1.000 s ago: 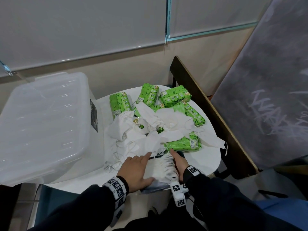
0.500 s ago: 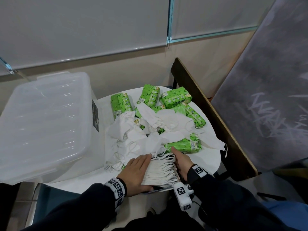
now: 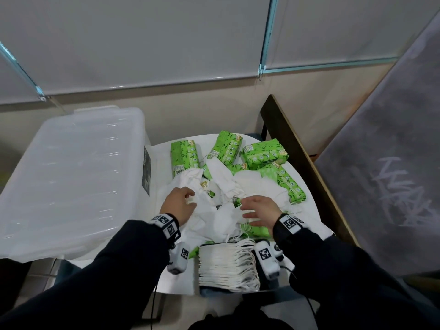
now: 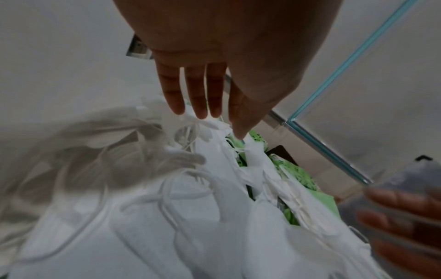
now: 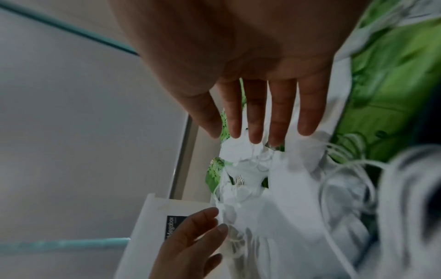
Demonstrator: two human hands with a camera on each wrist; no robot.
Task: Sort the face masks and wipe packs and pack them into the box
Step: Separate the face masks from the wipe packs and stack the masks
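A neat stack of white face masks (image 3: pixel 226 265) lies at the near edge of the white round table (image 3: pixel 183 284), between my wrists. Beyond it, loose white masks (image 3: pixel 221 186) lie tangled among several green wipe packs (image 3: pixel 264 153). My left hand (image 3: pixel 183 201) reaches over the left of the pile; in the left wrist view its straight fingers (image 4: pixel 203 98) touch a mask. My right hand (image 3: pixel 257 208) hovers flat over the pile's right side, its fingers (image 5: pixel 257 117) spread and holding nothing. The clear plastic box (image 3: pixel 71 175) stands at the left with its lid on.
A dark wooden board (image 3: pixel 297 151) leans along the table's right side, with a grey chalk-marked panel (image 3: pixel 381 175) behind it. The wall with roller blinds (image 3: pixel 166 44) is close behind the table. The box's label (image 5: pixel 174 224) faces the pile.
Both hands have let go of the mask stack at the near edge and moved forward over the loose pile. The stack stays where it was squared up.
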